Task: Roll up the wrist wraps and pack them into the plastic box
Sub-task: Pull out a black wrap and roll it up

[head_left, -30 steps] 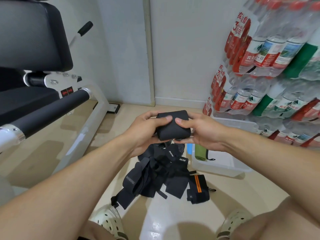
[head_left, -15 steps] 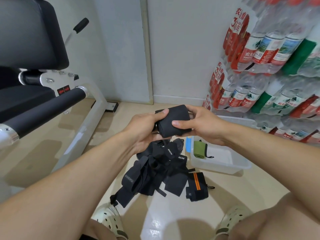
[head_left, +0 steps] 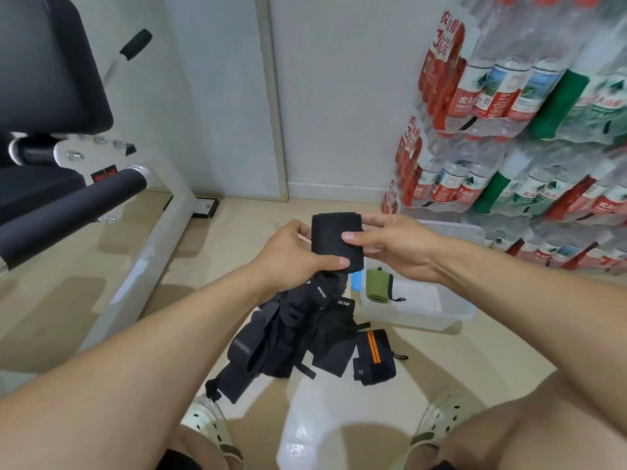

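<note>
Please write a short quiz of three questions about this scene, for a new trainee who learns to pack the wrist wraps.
1. True or false: the plastic box already holds a green rolled wrap.
2. What do the left hand and the right hand hold together?
3. Which wrap lies rolled on the floor beside the black pile? A) blue B) black with orange stripes C) white

Key
1. True.
2. One black rolled wrap, above the pile.
3. B, the orange-striped wrap.
</note>
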### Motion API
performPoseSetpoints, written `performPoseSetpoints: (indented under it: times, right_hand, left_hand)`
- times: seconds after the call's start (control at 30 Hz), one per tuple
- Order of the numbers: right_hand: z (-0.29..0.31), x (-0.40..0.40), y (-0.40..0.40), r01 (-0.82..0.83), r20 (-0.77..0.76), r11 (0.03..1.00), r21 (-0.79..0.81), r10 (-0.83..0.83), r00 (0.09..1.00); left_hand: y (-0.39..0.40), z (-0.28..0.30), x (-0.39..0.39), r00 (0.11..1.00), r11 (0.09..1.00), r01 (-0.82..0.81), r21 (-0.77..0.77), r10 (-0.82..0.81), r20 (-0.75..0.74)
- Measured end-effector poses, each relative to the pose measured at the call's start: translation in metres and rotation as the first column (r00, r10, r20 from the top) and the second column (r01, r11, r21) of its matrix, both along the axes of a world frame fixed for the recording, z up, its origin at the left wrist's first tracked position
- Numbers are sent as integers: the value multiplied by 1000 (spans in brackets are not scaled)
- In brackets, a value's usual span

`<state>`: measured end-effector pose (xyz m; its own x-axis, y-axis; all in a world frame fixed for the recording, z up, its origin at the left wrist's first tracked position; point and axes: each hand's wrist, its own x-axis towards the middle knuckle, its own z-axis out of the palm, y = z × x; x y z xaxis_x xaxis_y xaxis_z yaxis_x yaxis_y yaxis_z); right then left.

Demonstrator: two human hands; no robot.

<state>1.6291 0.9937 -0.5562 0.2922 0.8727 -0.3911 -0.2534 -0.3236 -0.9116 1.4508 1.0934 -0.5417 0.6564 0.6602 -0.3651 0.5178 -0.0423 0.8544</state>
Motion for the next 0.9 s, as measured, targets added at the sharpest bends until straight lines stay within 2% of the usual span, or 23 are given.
performPoseSetpoints:
  times: [0.13, 0.3, 0.53, 0.63, 0.77, 0.9]
  right_hand:
    - [-6, -4, -8, 49, 21, 999, 2, -49, 999]
    - [-6, 3, -20, 91, 76, 995, -40, -88, 993]
    - [-28, 46, -36, 376, 285, 920, -112, -333, 899]
    - [-50, 61, -38, 411, 409, 895, -176, -313, 857]
    - [-84, 81, -40, 416, 572, 862, -288, -194, 797]
    - [-110, 109, -47, 460, 624, 804, -376, -147, 767]
  left_hand:
    - [-13, 1, 9, 995, 996, 56, 73, -49, -83]
    - [-26, 3, 25, 989, 994, 105, 34, -101, -103]
    - [-34, -7, 69, 986, 981, 150, 122, -140, -88]
    - [-37, -17, 84, 970, 967, 216, 131, -198, -143]
    - [-35, -27, 101, 954, 960, 256, 116, -232, -189]
    - [-30, -39, 113, 944, 961, 266, 76, -244, -223]
